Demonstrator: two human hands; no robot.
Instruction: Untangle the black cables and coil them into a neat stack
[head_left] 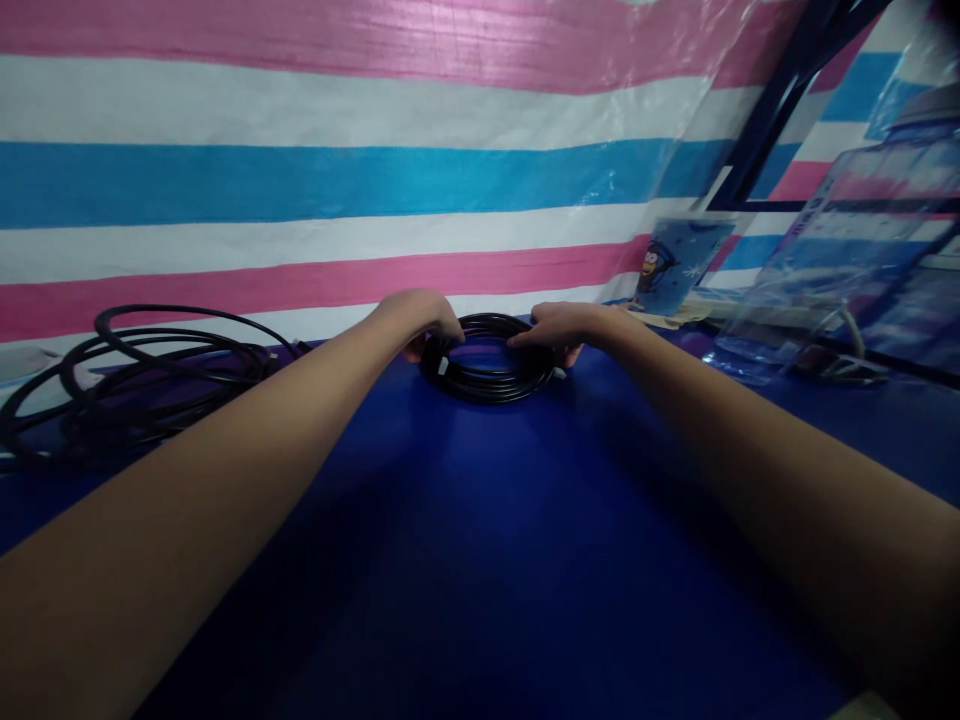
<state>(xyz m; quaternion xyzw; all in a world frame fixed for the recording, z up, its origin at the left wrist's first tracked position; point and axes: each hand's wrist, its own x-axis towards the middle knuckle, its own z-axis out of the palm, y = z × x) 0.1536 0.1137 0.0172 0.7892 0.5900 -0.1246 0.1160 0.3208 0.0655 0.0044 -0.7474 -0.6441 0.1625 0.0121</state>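
A black cable wound into a neat round coil [491,390] lies on the blue tabletop [480,560], close to the striped sheet behind. My left hand [421,318] grips the coil's left side, the thumb over the inner edge and the other fingers at the outside. On the opposite side, my right hand [559,328] is closed around the coil in the same way, thumb inward. A small white tie or tag shows on the coil's front left, and another pale bit beside my right fingers. Parts of both hands' fingers are hidden behind the coil.
A looser pile of black cable [169,375] lies at the left behind my forearm. At the right stand a large clear plastic bottle [817,250] and a blue card with a cartoon figure [679,265]. A pink, white and blue striped sheet [337,180] hangs behind the table.
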